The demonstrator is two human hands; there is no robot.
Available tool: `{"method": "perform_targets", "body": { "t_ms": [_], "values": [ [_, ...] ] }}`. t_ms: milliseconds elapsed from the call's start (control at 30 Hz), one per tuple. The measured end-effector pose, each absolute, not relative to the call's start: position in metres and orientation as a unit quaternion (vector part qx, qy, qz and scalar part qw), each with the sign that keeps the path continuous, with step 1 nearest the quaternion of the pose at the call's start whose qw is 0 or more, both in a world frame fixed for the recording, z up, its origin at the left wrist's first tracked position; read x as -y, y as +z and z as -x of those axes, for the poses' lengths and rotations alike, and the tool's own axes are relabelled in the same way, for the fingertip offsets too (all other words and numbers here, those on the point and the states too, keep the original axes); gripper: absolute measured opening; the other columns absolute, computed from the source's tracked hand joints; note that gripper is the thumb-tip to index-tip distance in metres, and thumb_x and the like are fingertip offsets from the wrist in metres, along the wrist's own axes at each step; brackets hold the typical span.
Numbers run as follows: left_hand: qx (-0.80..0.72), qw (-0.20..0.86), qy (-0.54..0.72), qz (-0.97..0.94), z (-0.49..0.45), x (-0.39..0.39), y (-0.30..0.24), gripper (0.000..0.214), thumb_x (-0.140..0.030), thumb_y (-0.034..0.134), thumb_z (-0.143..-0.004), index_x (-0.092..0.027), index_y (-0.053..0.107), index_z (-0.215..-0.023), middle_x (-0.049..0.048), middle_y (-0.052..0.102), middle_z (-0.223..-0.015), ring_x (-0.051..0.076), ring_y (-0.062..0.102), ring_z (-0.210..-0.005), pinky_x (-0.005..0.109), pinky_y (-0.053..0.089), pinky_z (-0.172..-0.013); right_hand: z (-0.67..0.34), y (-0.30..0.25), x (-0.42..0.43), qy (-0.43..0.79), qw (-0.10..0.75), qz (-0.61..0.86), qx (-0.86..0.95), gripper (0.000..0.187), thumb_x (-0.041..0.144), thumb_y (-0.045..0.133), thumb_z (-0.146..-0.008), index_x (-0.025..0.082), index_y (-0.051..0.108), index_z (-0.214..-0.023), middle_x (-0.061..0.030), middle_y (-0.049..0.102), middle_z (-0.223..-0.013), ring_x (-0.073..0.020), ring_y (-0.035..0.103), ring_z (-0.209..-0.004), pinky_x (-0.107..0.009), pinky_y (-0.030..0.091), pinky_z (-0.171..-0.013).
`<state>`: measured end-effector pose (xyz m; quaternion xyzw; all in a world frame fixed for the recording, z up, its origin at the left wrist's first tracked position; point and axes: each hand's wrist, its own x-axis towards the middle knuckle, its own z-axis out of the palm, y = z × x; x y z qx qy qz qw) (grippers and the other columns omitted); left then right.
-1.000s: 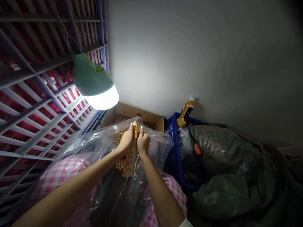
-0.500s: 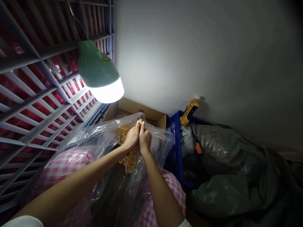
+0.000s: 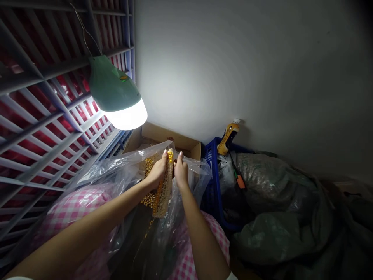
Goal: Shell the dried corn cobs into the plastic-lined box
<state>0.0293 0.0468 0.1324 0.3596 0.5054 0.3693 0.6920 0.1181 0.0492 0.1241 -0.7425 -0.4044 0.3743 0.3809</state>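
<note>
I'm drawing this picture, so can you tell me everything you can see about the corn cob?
The corn cob is long, with bright yellow kernels at its top and an orange-yellow strip down its left side. The rest of the side we see looks pale, pitted and bare. It slants, its top tipped a little right in the picture. The left hand holds its upper part; the right hand is close beside it, but I can't tell if it touches.

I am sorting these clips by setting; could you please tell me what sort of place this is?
It looks like a dim storage corner, perhaps in a home: a lit lamp hangs against plastic slats, while a cardboard box and a blue basket holding bags stand by the wall.
</note>
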Motion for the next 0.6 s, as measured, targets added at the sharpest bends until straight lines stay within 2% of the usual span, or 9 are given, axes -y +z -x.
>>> {"method": "perform_targets", "body": {
  "t_ms": [100,200,333,500,600],
  "values": [
    [-0.507,0.706,0.397,-0.296,-0.026,-0.056,0.141,0.071,-0.069,0.024,-0.075,-0.011,0.064,-0.084,0.0107,0.066,-0.072,0.021,0.06,-0.064,0.031,0.047,-0.062,-0.127,0.134,-0.047,0.443,0.406,0.698,0.39,0.076,0.063,0.007,-0.08,0.016,0.064,-0.062,-0.0087,0.065,-0.066,-0.0178,0.06,-0.061,-0.026,0.041,-0.056],
    [-0.53,0.655,0.446,-0.302,-0.02,-0.066,0.143,0.07,-0.069,0.024,-0.074,-0.012,0.065,-0.081,0.011,0.067,-0.074,0.021,0.061,-0.067,0.031,0.048,-0.063,-0.125,0.14,-0.039,0.372,0.401,0.695,0.467,0.069,0.063,0.017,-0.081,0.017,0.068,-0.077,-0.0085,0.067,-0.083,-0.0201,0.06,-0.083,-0.028,0.041,-0.072],
    [-0.516,0.65,0.446,-0.336,-0.019,-0.07,0.141,0.068,-0.069,0.027,-0.074,-0.014,0.064,-0.091,0.0089,0.067,-0.077,0.021,0.062,-0.071,0.03,0.048,-0.066,-0.112,0.137,-0.028,0.434,0.362,0.639,0.522,0.061,0.061,0.024,-0.081,0.019,0.063,-0.1,-0.0081,0.066,-0.091,-0.0208,0.059,-0.089,-0.029,0.041,-0.077],
    [-0.474,0.742,0.361,-0.307,-0.022,-0.065,0.135,0.077,-0.073,0.019,-0.072,-0.014,0.062,-0.097,0.0082,0.067,-0.075,0.021,0.061,-0.068,0.031,0.047,-0.064,-0.102,0.132,-0.031,0.408,0.426,0.657,0.47,0.051,0.058,0.044,-0.074,0.016,0.062,-0.095,-0.0077,0.065,-0.091,-0.0207,0.059,-0.087,-0.027,0.042,-0.074],
    [-0.528,0.695,0.308,-0.38,-0.022,-0.056,0.13,0.075,-0.072,0.019,-0.072,-0.014,0.064,-0.087,0.0087,0.066,-0.075,0.022,0.06,-0.071,0.031,0.045,-0.068,-0.109,0.14,-0.041,0.39,0.522,0.644,0.402,0.046,0.054,0.044,-0.075,0.016,0.06,-0.094,-0.0064,0.065,-0.093,-0.0189,0.059,-0.088,-0.027,0.043,-0.074]
  ]
}}
